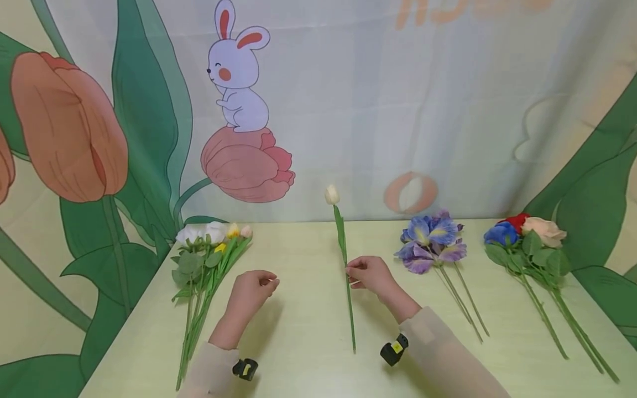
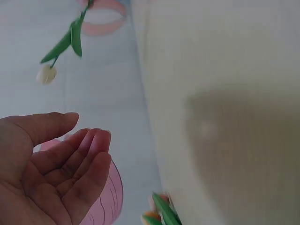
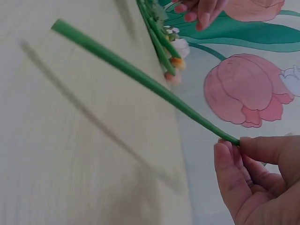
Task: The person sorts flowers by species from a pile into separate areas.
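Head: pinching white tulip (image 1: 342, 235) by its stem in right grip (image 1: 370, 275), with bloom above and bare stem below. Holding nothing in left grip (image 1: 252, 293). Mind purple-blue irises (image 1: 432, 237) to right of right grip.

Left wrist: showing thumb and fingers apart; probably useful for steadying the lower stem.

Right wrist: clamped thumb-to-fingertips on stem, with lower length raised over surface (image 3: 70, 164). Best pinched lightly, likely avoiding a bent stem.

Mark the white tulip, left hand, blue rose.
White tulip (image 3: 147, 81): right wrist view, on its stem.
Left hand (image 1: 247, 294): head view, on its back.
Blue rose (image 1: 501, 234): head view, on its petals.
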`<state>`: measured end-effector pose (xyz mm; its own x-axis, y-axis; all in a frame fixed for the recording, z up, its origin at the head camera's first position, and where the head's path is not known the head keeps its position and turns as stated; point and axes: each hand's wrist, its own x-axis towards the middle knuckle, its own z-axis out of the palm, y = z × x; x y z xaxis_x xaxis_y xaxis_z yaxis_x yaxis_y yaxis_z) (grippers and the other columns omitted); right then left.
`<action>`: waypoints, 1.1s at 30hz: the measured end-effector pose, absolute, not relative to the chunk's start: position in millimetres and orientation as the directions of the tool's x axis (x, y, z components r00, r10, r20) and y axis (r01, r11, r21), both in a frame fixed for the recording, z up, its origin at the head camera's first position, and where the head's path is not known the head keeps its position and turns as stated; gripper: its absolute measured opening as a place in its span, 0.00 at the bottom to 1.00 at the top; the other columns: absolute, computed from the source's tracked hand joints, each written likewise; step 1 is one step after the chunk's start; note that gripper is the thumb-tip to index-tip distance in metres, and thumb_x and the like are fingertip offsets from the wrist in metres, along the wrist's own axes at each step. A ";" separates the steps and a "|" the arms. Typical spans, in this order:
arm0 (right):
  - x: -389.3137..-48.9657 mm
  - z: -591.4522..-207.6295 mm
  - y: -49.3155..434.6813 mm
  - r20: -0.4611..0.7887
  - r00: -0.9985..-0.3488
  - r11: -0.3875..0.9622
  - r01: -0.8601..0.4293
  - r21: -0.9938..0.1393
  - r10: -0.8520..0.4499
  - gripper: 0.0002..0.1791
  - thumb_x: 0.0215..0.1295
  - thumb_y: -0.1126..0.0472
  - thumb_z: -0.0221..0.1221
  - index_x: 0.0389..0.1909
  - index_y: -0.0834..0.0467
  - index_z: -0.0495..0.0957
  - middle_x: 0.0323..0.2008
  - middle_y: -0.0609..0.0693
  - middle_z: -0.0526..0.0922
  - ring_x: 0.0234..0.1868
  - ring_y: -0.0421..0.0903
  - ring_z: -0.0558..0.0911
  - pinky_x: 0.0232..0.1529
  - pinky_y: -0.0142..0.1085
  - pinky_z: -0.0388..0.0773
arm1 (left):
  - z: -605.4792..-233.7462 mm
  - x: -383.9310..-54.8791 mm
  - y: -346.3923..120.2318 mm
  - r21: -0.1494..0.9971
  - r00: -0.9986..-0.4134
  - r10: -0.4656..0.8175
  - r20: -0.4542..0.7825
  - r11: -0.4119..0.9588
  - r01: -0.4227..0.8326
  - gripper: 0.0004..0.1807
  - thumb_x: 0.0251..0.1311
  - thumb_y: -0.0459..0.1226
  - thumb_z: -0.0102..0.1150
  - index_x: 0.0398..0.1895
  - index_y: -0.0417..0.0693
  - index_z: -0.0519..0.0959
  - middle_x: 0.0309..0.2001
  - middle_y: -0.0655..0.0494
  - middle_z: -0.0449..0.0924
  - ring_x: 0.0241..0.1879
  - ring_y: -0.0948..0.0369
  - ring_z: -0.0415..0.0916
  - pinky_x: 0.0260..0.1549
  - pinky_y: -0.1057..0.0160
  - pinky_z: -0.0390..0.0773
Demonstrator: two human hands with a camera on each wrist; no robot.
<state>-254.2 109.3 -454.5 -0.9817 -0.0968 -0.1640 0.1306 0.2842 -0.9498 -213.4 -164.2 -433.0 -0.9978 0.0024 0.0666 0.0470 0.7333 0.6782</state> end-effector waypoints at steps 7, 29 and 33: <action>-256.3 -466.9 106.7 -0.234 -0.970 0.314 0.201 -0.928 -0.070 0.10 0.70 0.71 0.59 0.46 0.75 0.80 0.28 0.54 0.83 0.24 0.37 0.79 0.31 0.30 0.85 | -433.5 -212.5 -213.1 0.544 -0.997 -0.030 0.074 0.839 0.015 0.15 0.66 0.34 0.60 0.49 0.31 0.85 0.41 0.37 0.88 0.38 0.47 0.85 0.36 0.51 0.83; -261.1 -491.7 107.8 -0.313 -0.948 0.363 0.274 -0.891 -0.050 0.07 0.69 0.72 0.59 0.42 0.74 0.82 0.22 0.51 0.82 0.22 0.39 0.79 0.29 0.31 0.85 | -423.6 -226.4 -277.4 0.445 -0.993 -0.079 -0.087 0.889 -0.110 0.13 0.67 0.31 0.54 0.43 0.27 0.83 0.44 0.32 0.85 0.39 0.45 0.81 0.39 0.49 0.82; -261.4 -492.9 107.2 -0.319 -0.947 0.368 0.285 -0.885 -0.034 0.07 0.68 0.72 0.60 0.42 0.73 0.82 0.22 0.52 0.82 0.22 0.39 0.79 0.29 0.32 0.86 | -426.3 -235.8 -279.4 0.427 -0.993 -0.063 -0.098 0.899 -0.099 0.12 0.66 0.31 0.55 0.24 0.36 0.78 0.25 0.49 0.73 0.27 0.57 0.67 0.27 0.61 0.70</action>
<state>-261.4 107.2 -492.9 -0.9471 -0.0344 -0.3191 0.2850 0.3676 -0.8853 -235.8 -279.4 -426.3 -0.9932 -0.0626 -0.0985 -0.0990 0.8987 0.4273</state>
